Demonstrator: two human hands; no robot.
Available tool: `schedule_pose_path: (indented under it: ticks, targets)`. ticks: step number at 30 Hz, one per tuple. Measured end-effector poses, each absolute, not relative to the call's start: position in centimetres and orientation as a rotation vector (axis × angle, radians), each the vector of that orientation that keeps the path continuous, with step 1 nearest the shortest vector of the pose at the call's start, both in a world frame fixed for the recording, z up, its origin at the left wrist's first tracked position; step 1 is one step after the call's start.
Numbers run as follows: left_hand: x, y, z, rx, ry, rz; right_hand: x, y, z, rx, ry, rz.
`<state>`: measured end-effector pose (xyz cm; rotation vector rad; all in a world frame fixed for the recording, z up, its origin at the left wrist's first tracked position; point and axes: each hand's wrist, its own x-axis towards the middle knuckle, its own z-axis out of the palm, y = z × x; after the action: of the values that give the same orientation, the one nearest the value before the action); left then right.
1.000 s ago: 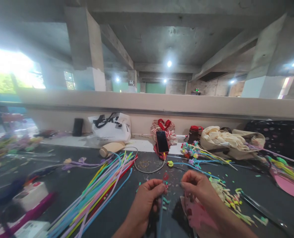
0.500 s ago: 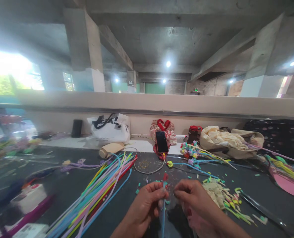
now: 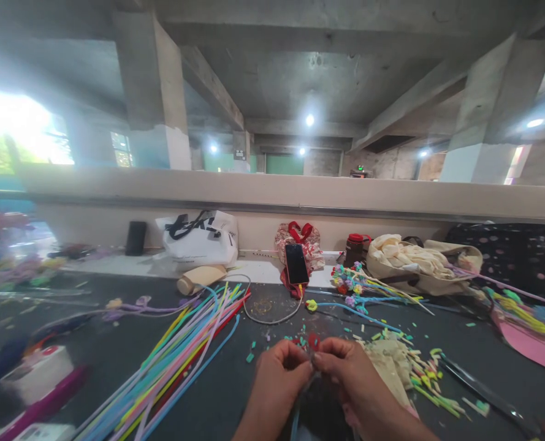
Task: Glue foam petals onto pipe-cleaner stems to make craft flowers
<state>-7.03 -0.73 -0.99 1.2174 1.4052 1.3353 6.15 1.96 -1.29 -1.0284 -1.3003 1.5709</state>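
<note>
Near the front middle of the dark table, my left hand (image 3: pixel 281 380) pinches a blue stem (image 3: pixel 295 419) that hangs down below the fingers. My right hand (image 3: pixel 352 373) is closed at the same spot, its fingertips meeting those of my left hand near the stem's top. A small red piece (image 3: pixel 314 340) shows just above the joined fingertips. What exactly the right fingertips grip is hidden. To the left lies a bundle of coloured stems (image 3: pixel 175 361). A stem with a yellow flower head (image 3: pixel 311 305) lies beyond my hands.
Cut pieces (image 3: pixel 431 380) and a cream cloth (image 3: pixel 389 364) lie right of my hands, near dark-handled scissors or pliers (image 3: pixel 479 389). Behind stand a phone (image 3: pixel 297 264) with a cable, a white bag (image 3: pixel 201 239), finished flowers (image 3: pixel 350 278) and a white power strip (image 3: pixel 40 373).
My right hand has moved left and now meets my left hand at the stem's top. My left hand has shifted slightly right. The view has turned slightly.
</note>
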Motion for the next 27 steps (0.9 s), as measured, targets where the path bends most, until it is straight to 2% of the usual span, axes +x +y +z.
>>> schedule_pose_path:
  ticks: [4,10,19,27]
  targets:
    - [-6.7,-0.8,-0.6,1.220,1.409,1.332,5.9,1.4,-0.3,-1.111,-1.276,1.550]
    - [-6.6,-1.0,-0.5,1.023,1.182,1.083,5.7,1.6,-0.7,-1.015,-1.303,1.492]
    - [-6.3,-1.2,-1.1,0.920,0.961,1.054,6.0,1.9,-1.0,-0.999,-1.553,1.110]
    - [-6.7,-1.6,-0.6,0.929,0.947,1.079,6.1,1.2,0.0,-0.890,-1.475,1.279]
